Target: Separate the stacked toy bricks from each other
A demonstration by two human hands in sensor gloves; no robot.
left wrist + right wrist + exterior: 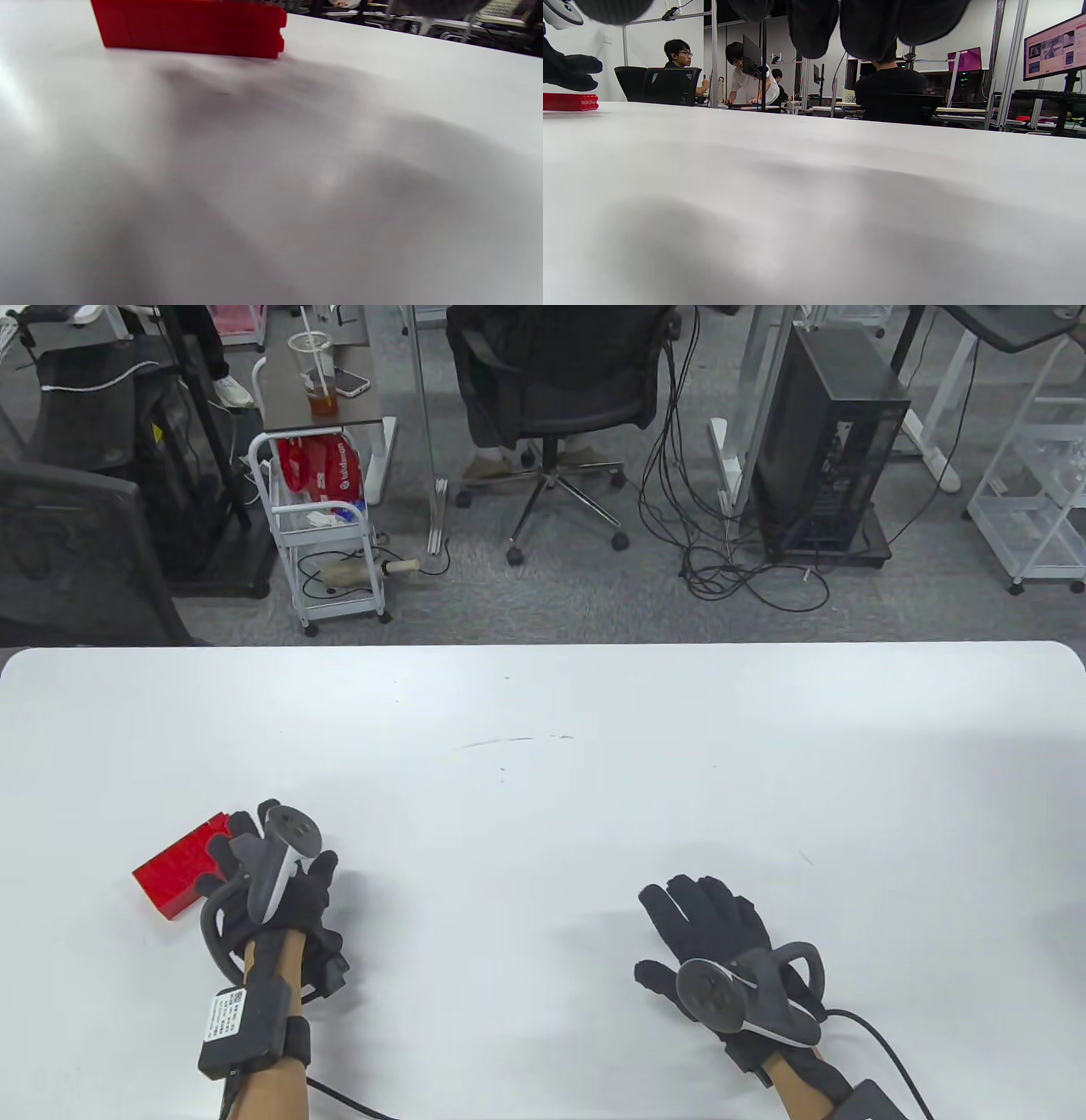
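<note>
A red stack of toy bricks (174, 869) lies flat on the white table (543, 780) at the near left. It also shows in the left wrist view (191, 27) and at the far left of the right wrist view (569, 102). My left hand (227, 848) is spread over the stack's right end; the right wrist view shows its fingers (568, 72) just above the bricks, not closed on them. My right hand (679, 903) lies open and flat on the table at the near right, far from the bricks, holding nothing.
The table's far edge (543, 646) runs across the middle of the table view. Beyond it on the floor stand an office chair (551, 381), a white cart (327, 534) and a computer tower (827, 449). Cables trail from both wrists toward me.
</note>
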